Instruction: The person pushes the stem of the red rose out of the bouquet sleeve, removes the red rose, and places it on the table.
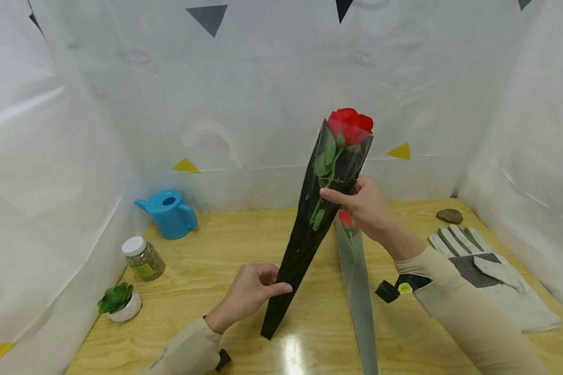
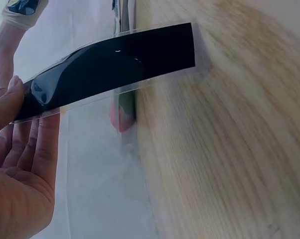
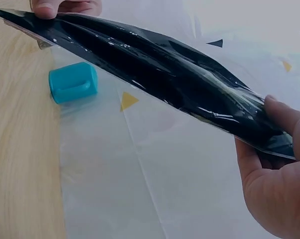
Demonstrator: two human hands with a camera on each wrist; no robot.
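Two hands hold one wrapped flower here. Your left hand [image 1: 248,294] pinches the lower part of the black sleeve [image 1: 305,234] between thumb and fingers, just above its narrow bottom tip, which rests on the wooden table [image 1: 206,255]. Your right hand [image 1: 363,205] grips the sleeve higher up, thumb across its front just under the opening, so the sleeve stands tilted with its top leaning to the right. The red rose [image 1: 350,126] pokes out of that opening, its green stem and leaves showing through the clear front.

Behind it, a second wrapped rose [image 1: 354,271] in a clear sleeve lies flat on the table. A blue watering can [image 1: 169,213], a jar [image 1: 144,259], a small potted succulent [image 1: 119,301], a stone [image 1: 449,215] and grey work gloves [image 1: 488,271] sit around the edges.
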